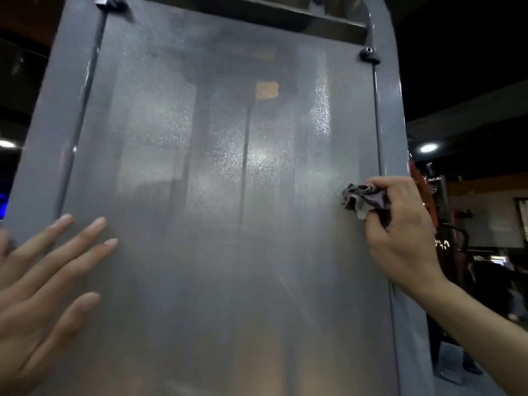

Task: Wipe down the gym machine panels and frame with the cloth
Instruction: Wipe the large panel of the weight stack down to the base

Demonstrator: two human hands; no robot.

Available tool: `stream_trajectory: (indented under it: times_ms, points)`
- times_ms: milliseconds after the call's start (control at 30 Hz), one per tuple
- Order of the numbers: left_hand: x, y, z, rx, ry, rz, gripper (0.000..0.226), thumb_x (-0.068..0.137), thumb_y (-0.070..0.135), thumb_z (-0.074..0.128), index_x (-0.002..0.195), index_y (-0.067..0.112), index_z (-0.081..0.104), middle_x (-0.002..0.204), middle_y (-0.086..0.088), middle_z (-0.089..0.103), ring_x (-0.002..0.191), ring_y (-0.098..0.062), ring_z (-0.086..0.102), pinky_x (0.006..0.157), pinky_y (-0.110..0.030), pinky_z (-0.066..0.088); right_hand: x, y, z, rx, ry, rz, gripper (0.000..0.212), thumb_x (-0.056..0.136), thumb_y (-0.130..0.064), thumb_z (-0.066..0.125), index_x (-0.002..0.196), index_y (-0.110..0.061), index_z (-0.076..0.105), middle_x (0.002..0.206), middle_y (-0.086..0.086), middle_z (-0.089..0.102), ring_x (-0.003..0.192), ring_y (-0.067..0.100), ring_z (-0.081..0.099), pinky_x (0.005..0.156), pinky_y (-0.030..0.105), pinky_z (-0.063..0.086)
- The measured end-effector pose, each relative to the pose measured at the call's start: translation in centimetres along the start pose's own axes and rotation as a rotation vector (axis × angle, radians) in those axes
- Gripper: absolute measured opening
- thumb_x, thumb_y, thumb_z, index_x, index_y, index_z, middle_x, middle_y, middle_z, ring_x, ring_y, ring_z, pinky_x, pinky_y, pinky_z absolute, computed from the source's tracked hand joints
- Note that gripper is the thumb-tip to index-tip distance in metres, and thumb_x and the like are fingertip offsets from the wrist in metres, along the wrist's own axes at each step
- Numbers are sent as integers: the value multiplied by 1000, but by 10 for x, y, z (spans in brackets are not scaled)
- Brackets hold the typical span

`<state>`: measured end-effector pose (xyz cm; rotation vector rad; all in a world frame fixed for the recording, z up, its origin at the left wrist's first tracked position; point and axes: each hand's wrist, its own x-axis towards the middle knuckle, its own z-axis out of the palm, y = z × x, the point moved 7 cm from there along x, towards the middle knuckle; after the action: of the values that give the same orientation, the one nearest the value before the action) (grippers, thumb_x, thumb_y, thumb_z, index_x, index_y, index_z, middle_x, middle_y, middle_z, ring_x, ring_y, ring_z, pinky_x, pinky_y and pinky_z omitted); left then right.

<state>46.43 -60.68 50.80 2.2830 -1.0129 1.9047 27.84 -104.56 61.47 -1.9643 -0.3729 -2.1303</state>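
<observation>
A tall frosted, translucent panel (223, 224) fills most of the view, set in a grey metal frame (393, 115) with a rounded top right corner. My right hand (400, 224) grips a crumpled grey-purple cloth (361, 198) and holds it against the panel's right edge at mid height. My left hand (43, 287) lies flat on the lower left of the panel, fingers straight and spread, pointing up and right. Dim shapes of the weight stack and a vertical rod show through the panel.
Black bolts (370, 54) fix the panel at its top corners (110, 1). The frame's left upright (48, 132) runs down the left side. Behind the machine on the right stand red gym equipment (425, 201) and a ceiling light (428, 147) in a dark room.
</observation>
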Motion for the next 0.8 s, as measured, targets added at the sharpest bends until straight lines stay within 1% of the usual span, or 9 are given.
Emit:
stream_trajectory:
  times_ms: [67, 100, 200, 300, 367, 467, 567, 667, 800]
  points:
    - [1, 21, -19, -71, -67, -18, 64, 101, 58, 30, 161, 36, 28, 169, -6, 27, 154, -43, 24, 115, -77, 19, 0, 0, 0, 5, 8, 0, 34, 86, 7, 60, 115, -11, 60, 110, -2, 52, 98, 14, 52, 84, 8, 37]
    - [4, 25, -34, -107, 23, -90, 62, 102, 56, 30, 161, 37, 27, 169, -4, 26, 155, -40, 23, 115, -77, 20, 1, 0, 0, -2, 11, -3, 34, 86, 5, 60, 115, -11, 60, 110, -2, 52, 98, 15, 52, 83, 10, 37]
    - [-4, 25, -22, -103, 20, -142, 61, 103, 56, 30, 161, 38, 26, 169, -6, 26, 155, -40, 24, 112, -80, 23, -2, 3, 2, -9, 29, 18, 34, 86, 4, 61, 116, -12, 60, 111, -1, 53, 99, 17, 53, 82, 19, 38]
    - [-9, 9, -4, -75, -44, -158, 66, 102, 59, 28, 163, 35, 23, 170, -9, 24, 155, -43, 22, 109, -82, 25, -2, 1, 2, -8, 16, 26, 34, 87, 4, 63, 117, -11, 60, 111, -2, 52, 98, 15, 53, 83, 15, 39]
    - [-5, 12, -16, -88, 11, -149, 65, 102, 59, 28, 163, 35, 24, 169, -9, 25, 154, -42, 24, 109, -81, 25, 11, -1, -3, -11, -32, 6, 29, 88, 0, 62, 115, -11, 60, 109, -2, 52, 95, 11, 51, 83, 10, 40]
    - [7, 27, -36, -129, 101, -113, 62, 105, 53, 28, 160, 24, 34, 167, -9, 31, 153, -37, 29, 113, -76, 25, 48, 0, -12, -65, -69, 18, 25, 89, -4, 63, 113, -10, 61, 108, -2, 50, 92, 7, 47, 79, 6, 36]
    - [13, 32, -50, -129, 98, -76, 63, 107, 50, 29, 155, 12, 42, 167, -5, 31, 154, -32, 28, 118, -68, 24, 73, 2, -13, -165, -157, 29, 27, 90, -4, 66, 117, -10, 63, 109, -6, 49, 94, 10, 48, 76, 8, 32]
    - [2, 38, -45, -174, 92, -69, 61, 108, 50, 29, 156, 15, 41, 168, -3, 31, 156, -29, 25, 123, -59, 20, 48, -1, -12, -168, -190, 4, 30, 85, 3, 68, 112, -11, 65, 105, -9, 50, 89, 10, 50, 75, 9, 33]
    - [10, 48, -55, -95, 73, -31, 61, 109, 49, 26, 156, 14, 42, 168, -3, 30, 156, -29, 25, 127, -49, 16, -3, -3, -14, -165, -254, -28, 31, 81, 6, 68, 107, -11, 67, 100, -12, 51, 83, 9, 52, 75, 15, 40]
